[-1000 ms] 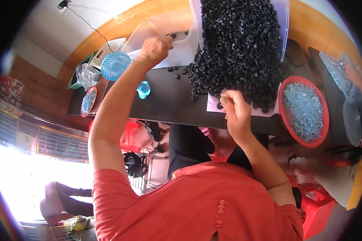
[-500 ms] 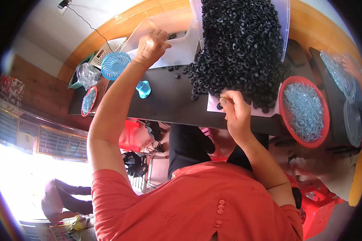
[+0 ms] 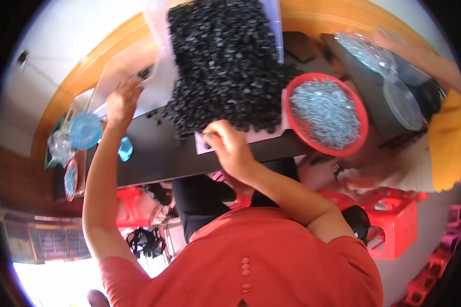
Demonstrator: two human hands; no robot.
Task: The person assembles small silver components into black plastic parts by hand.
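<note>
A heap of small black plastic parts (image 3: 225,66) spills from a tipped pale tub onto the dark table. At its front edge, above a pale sheet (image 3: 203,145), my right hand (image 3: 231,148) pinches a small black part, blurred here. My left hand (image 3: 122,104) is stretched over a translucent white bin (image 3: 151,94), its thumb apart from the fingers, with nothing visible in it. Some black parts lie in that bin beyond the fingertips. A few loose black parts (image 3: 158,121) lie on the table between the bin and the heap.
A red bowl (image 3: 364,110) of small clear-blue pieces stands right of the heap. At the left are a blue slatted dish (image 3: 85,131), a blue stand (image 3: 125,149) and a smaller red bowl (image 3: 71,180). Another person's arm (image 3: 420,61) reaches over bagged pieces at the right.
The whole view has swung to the right, so the table and heap appear further left. Both hands keep nearly the same places, left over the bin and right at the heap's front.
</note>
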